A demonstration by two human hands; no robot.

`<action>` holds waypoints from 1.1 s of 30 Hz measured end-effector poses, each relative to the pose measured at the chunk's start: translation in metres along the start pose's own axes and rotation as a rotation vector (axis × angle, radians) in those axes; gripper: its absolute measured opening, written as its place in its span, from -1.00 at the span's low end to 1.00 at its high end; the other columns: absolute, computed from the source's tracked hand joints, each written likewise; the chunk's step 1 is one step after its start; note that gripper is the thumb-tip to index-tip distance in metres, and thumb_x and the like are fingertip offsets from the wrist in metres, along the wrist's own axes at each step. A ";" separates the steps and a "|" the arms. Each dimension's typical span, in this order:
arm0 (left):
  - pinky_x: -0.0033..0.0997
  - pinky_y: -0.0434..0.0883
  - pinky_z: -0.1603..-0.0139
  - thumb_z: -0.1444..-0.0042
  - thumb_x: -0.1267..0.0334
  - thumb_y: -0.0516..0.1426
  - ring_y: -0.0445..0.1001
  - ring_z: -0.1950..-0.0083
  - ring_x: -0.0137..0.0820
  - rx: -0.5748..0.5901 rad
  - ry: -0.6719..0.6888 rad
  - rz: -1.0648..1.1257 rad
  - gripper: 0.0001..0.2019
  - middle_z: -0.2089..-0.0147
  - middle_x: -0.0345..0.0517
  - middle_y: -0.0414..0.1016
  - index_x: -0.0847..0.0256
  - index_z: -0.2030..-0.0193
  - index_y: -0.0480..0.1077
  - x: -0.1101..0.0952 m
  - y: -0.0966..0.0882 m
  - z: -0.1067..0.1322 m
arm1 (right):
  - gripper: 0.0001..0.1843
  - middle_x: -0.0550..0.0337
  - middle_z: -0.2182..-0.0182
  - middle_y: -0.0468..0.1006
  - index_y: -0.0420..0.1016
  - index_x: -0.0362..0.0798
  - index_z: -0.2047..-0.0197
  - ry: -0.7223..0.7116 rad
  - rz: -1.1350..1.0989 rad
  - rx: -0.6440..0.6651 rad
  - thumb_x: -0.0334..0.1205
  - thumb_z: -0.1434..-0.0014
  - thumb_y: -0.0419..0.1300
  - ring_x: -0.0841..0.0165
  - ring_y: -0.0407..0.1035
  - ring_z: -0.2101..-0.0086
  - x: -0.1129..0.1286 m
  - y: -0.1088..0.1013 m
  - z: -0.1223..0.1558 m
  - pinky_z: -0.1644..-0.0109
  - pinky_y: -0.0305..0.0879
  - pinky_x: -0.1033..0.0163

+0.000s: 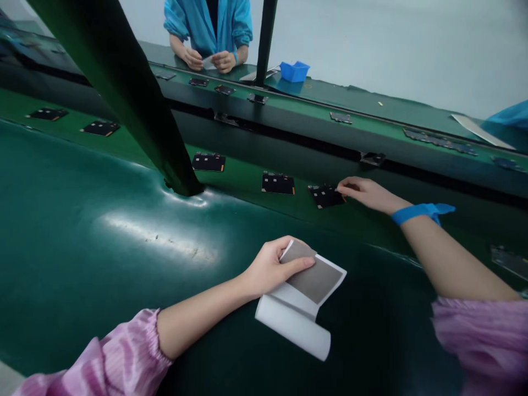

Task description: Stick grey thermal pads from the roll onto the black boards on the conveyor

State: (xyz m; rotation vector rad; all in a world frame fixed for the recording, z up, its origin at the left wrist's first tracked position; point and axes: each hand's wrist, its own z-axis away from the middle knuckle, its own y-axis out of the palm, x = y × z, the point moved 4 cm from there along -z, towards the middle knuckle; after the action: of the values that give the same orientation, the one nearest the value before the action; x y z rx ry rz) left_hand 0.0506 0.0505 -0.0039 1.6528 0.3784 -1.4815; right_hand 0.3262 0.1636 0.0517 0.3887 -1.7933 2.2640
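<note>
My left hand (275,267) is closed around a white paper roll (293,325) with grey rectangular stickers (315,279) on its unrolled end. The thumb presses on the grey face, and the rolled part hangs toward me above the green table. My right hand (367,193), with a blue band at the wrist, reaches to the green strip beyond the table. Its fingers are pinched at the right edge of a flat black circuit board (328,196), which sits slightly turned. Whether that board is lifted, I cannot tell. Just left of it lies another black board (278,183).
More black boards (208,161) lie along the green strip (239,184). A dark slanted post (136,104) stands at the left. Across a raised divider, a co-worker in a blue jacket (202,27) holds a small clear sheet. A blue bin (294,71) sits on the far bench.
</note>
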 end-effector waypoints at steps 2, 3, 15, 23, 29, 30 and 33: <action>-0.52 0.32 0.32 -0.08 0.12 0.24 0.44 0.25 -0.41 0.006 -0.004 0.003 -0.74 0.25 -0.09 0.47 0.29 0.23 0.42 0.000 0.001 0.000 | -0.49 0.03 0.34 0.42 0.40 -0.03 0.29 0.017 0.033 0.040 0.25 0.00 -0.01 0.11 0.31 0.28 -0.007 0.000 -0.011 0.22 0.21 0.08; -0.51 0.33 0.33 -0.08 0.12 0.24 0.44 0.25 -0.40 0.009 -0.004 -0.001 -0.75 0.25 -0.09 0.47 0.29 0.23 0.42 0.000 0.001 0.001 | -0.52 0.02 0.34 0.42 0.41 -0.04 0.29 0.032 0.050 0.061 0.21 -0.02 0.00 0.10 0.31 0.27 -0.009 -0.001 -0.013 0.20 0.21 0.07; -0.54 0.32 0.32 -0.09 0.16 0.24 0.42 0.27 -0.46 0.002 -0.006 -0.014 -0.78 0.27 -0.13 0.47 0.28 0.23 0.43 0.000 0.000 0.002 | -0.85 -0.19 0.19 0.36 0.36 -0.13 0.27 0.221 0.039 -0.049 -0.23 -0.13 0.21 0.02 0.26 0.15 -0.008 -0.006 -0.001 0.08 0.16 0.05; -0.52 0.29 0.30 -0.10 0.13 0.24 0.40 0.26 -0.45 -0.144 0.088 -0.038 -0.77 0.29 -0.14 0.45 0.28 0.26 0.43 0.002 -0.005 0.004 | -0.76 0.01 0.27 0.42 0.39 -0.05 0.26 0.112 -0.150 -0.331 -0.06 -0.19 0.06 0.15 0.33 0.26 0.057 0.017 0.057 0.16 0.26 0.11; -0.52 0.24 0.34 -0.09 0.12 0.24 0.33 0.34 -0.48 -0.198 0.133 -0.044 -0.75 0.38 -0.18 0.39 0.30 0.34 0.40 0.001 -0.007 0.005 | -0.61 0.13 0.31 0.41 0.48 0.04 0.38 -0.254 -0.416 -0.183 0.19 -0.20 0.21 0.25 0.32 0.36 0.129 0.046 0.112 0.38 0.26 0.22; -0.52 0.24 0.35 -0.08 0.13 0.24 0.33 0.35 -0.48 -0.193 0.136 -0.041 -0.76 0.38 -0.18 0.39 0.30 0.33 0.40 0.000 -0.007 0.004 | -0.58 0.12 0.30 0.40 0.49 0.04 0.38 -0.238 -0.405 -0.182 0.24 -0.18 0.21 0.25 0.32 0.36 0.130 0.046 0.114 0.41 0.25 0.22; -0.51 0.24 0.34 -0.08 0.13 0.24 0.33 0.35 -0.48 -0.179 0.134 -0.036 -0.76 0.38 -0.18 0.39 0.30 0.33 0.40 0.000 -0.006 0.004 | -0.54 0.11 0.27 0.38 0.51 0.06 0.40 -0.211 -0.393 -0.163 0.29 -0.17 0.20 0.25 0.32 0.36 0.130 0.046 0.112 0.44 0.22 0.22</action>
State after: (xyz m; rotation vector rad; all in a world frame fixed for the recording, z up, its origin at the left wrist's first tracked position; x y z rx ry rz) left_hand 0.0437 0.0509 -0.0060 1.6127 0.5995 -1.3255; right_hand 0.1961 0.0459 0.0784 0.8892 -1.7896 1.8516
